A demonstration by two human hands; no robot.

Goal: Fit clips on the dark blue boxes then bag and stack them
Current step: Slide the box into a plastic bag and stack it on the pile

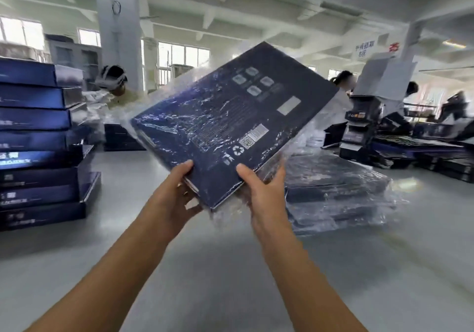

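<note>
Dark blue box (230,124), mostly sleeved in a clear plastic bag (307,126), tilts in the air above our bench (218,267). Our left hand (177,190) grips its near-left edge, our right hand (264,190) its near-right edge. Bagged boxes (338,193) lie stacked just right; unbagged boxes (41,147) stand piled left.

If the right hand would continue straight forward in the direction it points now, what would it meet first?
Likely the bagged stack lying on the table just beyond the right hand, which grips the box. Depth is unclear, so it might pass above it.
</note>
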